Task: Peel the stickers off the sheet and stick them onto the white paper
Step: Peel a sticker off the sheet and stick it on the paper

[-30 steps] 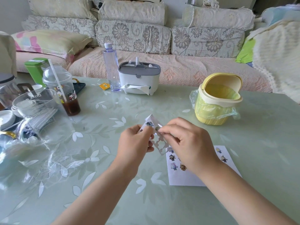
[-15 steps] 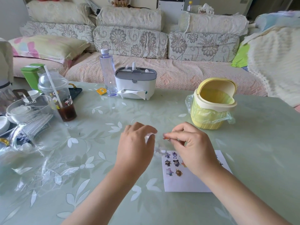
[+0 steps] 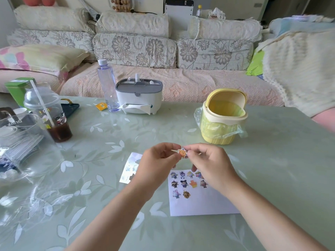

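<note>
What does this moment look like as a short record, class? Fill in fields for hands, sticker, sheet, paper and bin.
left hand: pinches sticker's left edge
right hand: pinches sticker's right edge
sticker: orange, held above the table
sheet: flat on table, left of paper, partly behind left hand
paper: flat on table, under right hand
stuck stickers: ten visible on paper, three rows
bin: yellow, lid tipped open, beyond the hands

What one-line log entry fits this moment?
stage: sticker peeled | left hand, right hand: pinch sticker | sheet: on table | paper: partly filled
</note>
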Tool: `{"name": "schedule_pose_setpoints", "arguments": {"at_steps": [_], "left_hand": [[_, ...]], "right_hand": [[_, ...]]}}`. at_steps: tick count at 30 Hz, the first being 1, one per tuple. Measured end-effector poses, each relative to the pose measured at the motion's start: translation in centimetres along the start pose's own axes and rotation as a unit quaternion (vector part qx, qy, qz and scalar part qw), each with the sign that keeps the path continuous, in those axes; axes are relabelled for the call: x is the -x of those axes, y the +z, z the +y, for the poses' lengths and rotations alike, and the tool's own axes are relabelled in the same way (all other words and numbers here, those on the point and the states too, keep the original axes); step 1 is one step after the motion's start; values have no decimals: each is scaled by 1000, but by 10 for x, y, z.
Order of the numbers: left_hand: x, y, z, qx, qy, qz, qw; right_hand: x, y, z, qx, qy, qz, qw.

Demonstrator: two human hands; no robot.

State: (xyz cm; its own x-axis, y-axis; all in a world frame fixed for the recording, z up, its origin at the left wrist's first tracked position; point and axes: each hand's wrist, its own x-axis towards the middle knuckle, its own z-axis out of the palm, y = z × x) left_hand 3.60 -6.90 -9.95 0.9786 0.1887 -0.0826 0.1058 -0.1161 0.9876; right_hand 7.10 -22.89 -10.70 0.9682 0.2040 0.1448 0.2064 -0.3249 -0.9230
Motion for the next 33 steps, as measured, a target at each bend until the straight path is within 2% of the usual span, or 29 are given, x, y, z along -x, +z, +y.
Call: {"name": "schedule_pose_setpoints", "arguments": {"at_steps": [10,17,23,28,33], "left_hand": [[2,22,-2,-77,43,-8,996],[5,33,1,35,-6,-18,999],[7,38,-2,46,-23,-33,998],[8,39,-6,-6,-8,-13,1000],[11,39,-6,-46,6,-3,999]], "right_hand": [[8,-21,0,-10,44,23,999],[12,-30,-3,-69,101,3,993],[12,-31,0,-67,140,2,988],[13,-31,-3,-37,103,13,994],[14,-32,0,104,18,35,994]]}}
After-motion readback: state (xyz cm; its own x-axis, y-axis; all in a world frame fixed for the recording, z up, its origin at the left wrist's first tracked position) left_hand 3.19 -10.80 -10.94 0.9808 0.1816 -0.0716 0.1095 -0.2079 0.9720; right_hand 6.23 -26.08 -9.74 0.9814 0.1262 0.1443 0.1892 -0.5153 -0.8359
